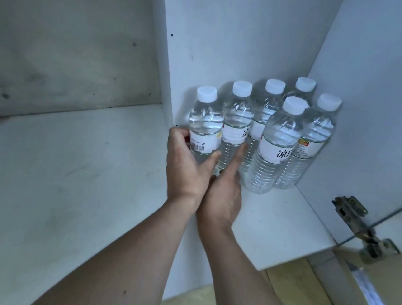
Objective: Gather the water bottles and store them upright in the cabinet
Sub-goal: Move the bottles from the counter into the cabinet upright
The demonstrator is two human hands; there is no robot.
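Looking down through the head camera, I see six water bottles standing upright in the right compartment of the cabinet [274, 222], white caps up. Three run in a row along the dividing panel [177, 58], with three more packed to their right against the side wall. My left hand [186, 165] is curled around the nearest-left bottle [205, 123], thumb across its front below the label and fingers wrapped behind it. My right hand [225, 194] rests just beside it, fingers straight and relaxed, one fingertip touching the second bottle [237, 121] low on its body; it grips nothing. The left compartment [57, 162] holds no bottles. At the far right the door hinge [361, 226] shows the door swung open.

I judge the storing nearly done: six are in and upright, and the held one only needs settling and letting go. Whether more bottles wait outside the cabinet, I cannot tell.
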